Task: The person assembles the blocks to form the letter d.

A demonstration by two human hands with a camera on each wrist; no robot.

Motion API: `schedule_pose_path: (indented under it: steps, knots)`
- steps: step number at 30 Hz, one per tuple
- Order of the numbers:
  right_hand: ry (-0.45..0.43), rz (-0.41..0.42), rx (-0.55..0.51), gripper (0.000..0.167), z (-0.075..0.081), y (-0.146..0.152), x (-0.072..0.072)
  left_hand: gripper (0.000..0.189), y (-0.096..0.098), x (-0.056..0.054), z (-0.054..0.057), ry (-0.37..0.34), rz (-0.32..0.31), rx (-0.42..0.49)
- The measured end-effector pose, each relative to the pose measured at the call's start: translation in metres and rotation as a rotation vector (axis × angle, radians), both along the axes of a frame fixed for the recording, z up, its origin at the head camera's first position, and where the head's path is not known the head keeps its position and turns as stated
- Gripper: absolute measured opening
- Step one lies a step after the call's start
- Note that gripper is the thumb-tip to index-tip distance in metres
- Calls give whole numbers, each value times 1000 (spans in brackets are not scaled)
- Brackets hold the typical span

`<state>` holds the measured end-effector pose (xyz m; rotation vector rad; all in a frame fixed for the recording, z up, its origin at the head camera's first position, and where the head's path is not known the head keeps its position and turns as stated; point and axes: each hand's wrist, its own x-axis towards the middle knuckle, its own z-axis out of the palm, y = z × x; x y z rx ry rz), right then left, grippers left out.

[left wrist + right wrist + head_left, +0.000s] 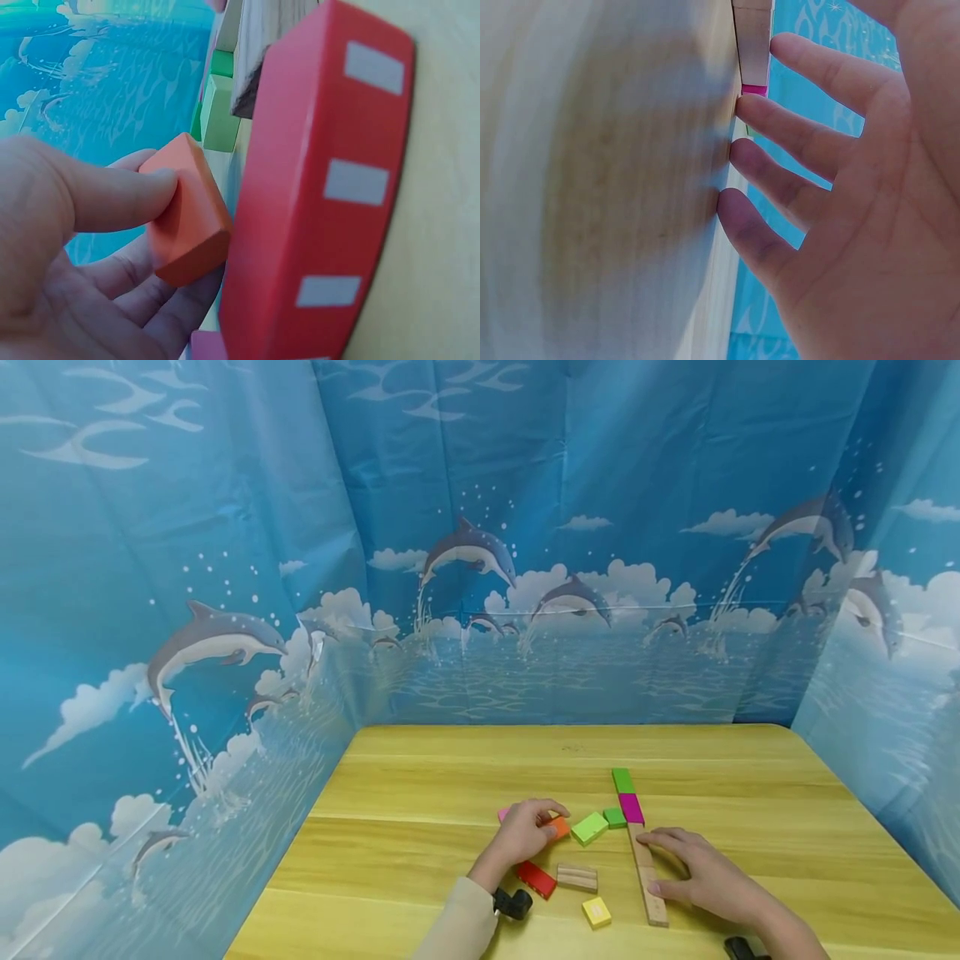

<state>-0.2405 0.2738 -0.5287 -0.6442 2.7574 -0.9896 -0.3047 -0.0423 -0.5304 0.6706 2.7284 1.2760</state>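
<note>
Nearest on the pale wooden tabletop (465, 760) lie a small yellow square block (596, 912), a red rectangular block with white dashes (536, 878) and a plain grooved wooden block (577, 877), all loose and untouched; the right hand (701, 877) rests flat, fingers (780, 124) spread and straight, their tips against the long natural-wood strip (647, 881) (seemingly steadying it); further out, the left hand (521, 833) curls thumb and fingers round the small orange wooden block (187, 217), lifted just beside the red one; beyond lie a light-green block (589, 827) and the strip's magenta segment (631, 807).
</note>
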Motion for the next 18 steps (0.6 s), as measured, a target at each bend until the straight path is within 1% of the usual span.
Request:
schedule_pose_path:
  steps: [5, 7, 12, 18]
  knots:
    - [1, -3, 2, 71, 0, 0, 0, 31, 1, 3, 0, -57, -13, 56]
    - [2, -2, 0, 70, 0, 0, 0, 29, 1, 4, 1, -69, -15, 68]
    - [9, -2, 1, 70, 1, 0, 2, 23, 1, 4, -1, -70, -6, 60]
    - [2, -17, 5, 70, 1, -1, 2, 23, 3, 5, -2, -70, -11, 41]
